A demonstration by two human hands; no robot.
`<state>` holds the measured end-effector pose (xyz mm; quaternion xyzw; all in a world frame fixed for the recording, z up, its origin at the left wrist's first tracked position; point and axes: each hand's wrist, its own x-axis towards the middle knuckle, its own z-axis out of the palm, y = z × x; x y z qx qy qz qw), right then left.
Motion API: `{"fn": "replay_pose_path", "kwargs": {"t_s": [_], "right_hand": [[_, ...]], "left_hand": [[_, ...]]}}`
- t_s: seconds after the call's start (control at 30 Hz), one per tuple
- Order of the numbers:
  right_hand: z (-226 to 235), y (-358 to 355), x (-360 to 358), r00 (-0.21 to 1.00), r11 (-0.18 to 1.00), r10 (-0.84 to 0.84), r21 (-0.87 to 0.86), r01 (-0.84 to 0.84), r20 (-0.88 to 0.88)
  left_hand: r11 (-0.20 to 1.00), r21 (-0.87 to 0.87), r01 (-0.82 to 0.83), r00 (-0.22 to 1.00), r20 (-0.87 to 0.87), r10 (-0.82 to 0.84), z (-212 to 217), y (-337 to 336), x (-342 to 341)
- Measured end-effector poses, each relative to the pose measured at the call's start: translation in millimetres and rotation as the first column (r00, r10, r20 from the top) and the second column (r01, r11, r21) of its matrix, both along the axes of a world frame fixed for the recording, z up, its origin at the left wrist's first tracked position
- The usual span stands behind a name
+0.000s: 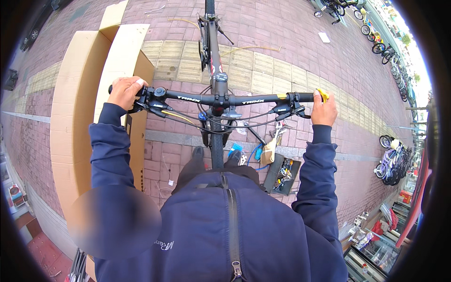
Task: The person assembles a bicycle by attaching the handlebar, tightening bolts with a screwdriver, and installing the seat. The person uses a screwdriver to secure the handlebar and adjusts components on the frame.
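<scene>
A black mountain bike stands in front of me, its flat handlebar (253, 99) reaching across the view and its front wheel (217, 152) pointing back between my feet. My left hand (126, 90) is wrapped round the left end of the bar, close to a brake lever and a round black bell-like knob (159, 91). Round the right end of the bar closes my right hand (324, 110), beside the right brake lever (300, 111). A small yellow piece (322, 95) shows at that thumb; its kind is unclear. Dark cables loop below the stem (221, 99).
A tall opened cardboard box (77, 117) stands to my left. An open tool case (270, 178) with several tools lies right of my feet, near a beige bag-like thing (268, 152). Parked bicycles (392, 162) line the right side. Brick paving (300, 42) surrounds the bike.
</scene>
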<state>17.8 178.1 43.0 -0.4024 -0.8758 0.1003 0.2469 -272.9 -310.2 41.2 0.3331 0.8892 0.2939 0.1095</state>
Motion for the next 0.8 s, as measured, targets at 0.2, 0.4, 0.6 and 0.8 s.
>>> {"fn": "replay_pose_path", "kwargs": {"t_s": [0.2, 0.4, 0.6, 0.8], "right_hand": [[-7, 15, -8, 0.998, 0.999, 0.053, -0.005, -0.053, -0.028], [-9, 15, -4, 1.000, 1.000, 0.009, 0.018, -0.009, -0.004], [-13, 10, 12, 0.997, 0.998, -0.067, 0.000, 0.067, -0.025], [-13, 14, 6, 0.999, 0.999, -0.049, 0.007, 0.049, -0.001]], "left_hand": [[0.985, 0.073, -0.157, 0.979, 0.143, 0.146, 1, 8, 9], [1.000, 0.012, -0.007, 1.000, -0.007, 0.008, -1, 13, 4], [0.999, 0.010, 0.033, 0.999, 0.034, -0.033, -5, 23, -6], [0.996, -0.087, 0.031, 0.996, -0.078, -0.037, -2, 23, -2]]}}
